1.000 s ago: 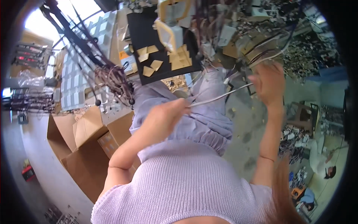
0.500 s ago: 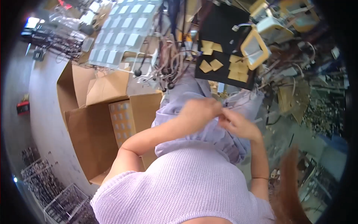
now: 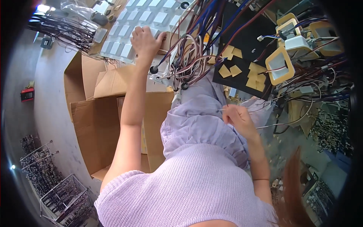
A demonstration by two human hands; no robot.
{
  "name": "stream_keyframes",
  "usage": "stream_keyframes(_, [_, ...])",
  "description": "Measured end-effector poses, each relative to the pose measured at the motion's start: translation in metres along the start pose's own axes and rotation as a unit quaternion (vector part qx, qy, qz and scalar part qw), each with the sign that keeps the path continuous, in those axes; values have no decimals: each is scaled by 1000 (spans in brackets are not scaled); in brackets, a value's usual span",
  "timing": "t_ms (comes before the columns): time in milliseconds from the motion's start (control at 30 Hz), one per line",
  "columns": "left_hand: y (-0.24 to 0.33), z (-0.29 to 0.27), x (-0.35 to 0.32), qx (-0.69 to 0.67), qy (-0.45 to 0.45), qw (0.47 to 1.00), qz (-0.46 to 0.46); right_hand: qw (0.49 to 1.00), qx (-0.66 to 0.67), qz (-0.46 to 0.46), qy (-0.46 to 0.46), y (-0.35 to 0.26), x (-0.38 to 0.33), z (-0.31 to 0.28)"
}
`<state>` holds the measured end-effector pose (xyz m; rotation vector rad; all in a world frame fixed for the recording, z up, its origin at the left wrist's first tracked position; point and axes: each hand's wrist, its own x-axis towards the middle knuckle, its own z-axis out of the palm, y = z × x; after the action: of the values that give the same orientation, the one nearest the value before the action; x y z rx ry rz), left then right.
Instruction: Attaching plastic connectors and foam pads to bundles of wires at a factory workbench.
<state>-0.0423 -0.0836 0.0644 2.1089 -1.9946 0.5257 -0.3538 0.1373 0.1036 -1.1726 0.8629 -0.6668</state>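
Cluttered bench (image 3: 56, 64), tangled glossy wires (image 3: 196, 41)

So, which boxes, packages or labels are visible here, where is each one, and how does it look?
Open cardboard box: left of the person's lap, brown, flaps spread.
Clear blister tray: on the bench under the left hand, rows of pale square pockets.
Yellow square labels: on a black board, upper middle.
Small red box: floor, far left.
No screens visible.

The left hand (image 3: 145, 39) rests on a white tray (image 3: 124, 22), and the right hand (image 3: 238, 119) pinches a thin wire (image 3: 287, 123) over the lap.
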Motion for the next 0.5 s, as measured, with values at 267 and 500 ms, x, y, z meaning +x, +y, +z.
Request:
stream_keyframes(267, [7, 5, 1, -235, 95, 941, 225, 993, -1, -55, 107, 5, 24, 24])
stream_keyframes(500, [-22, 12, -12, -764, 274, 490, -318, 978, -51, -112, 166, 17, 13, 11])
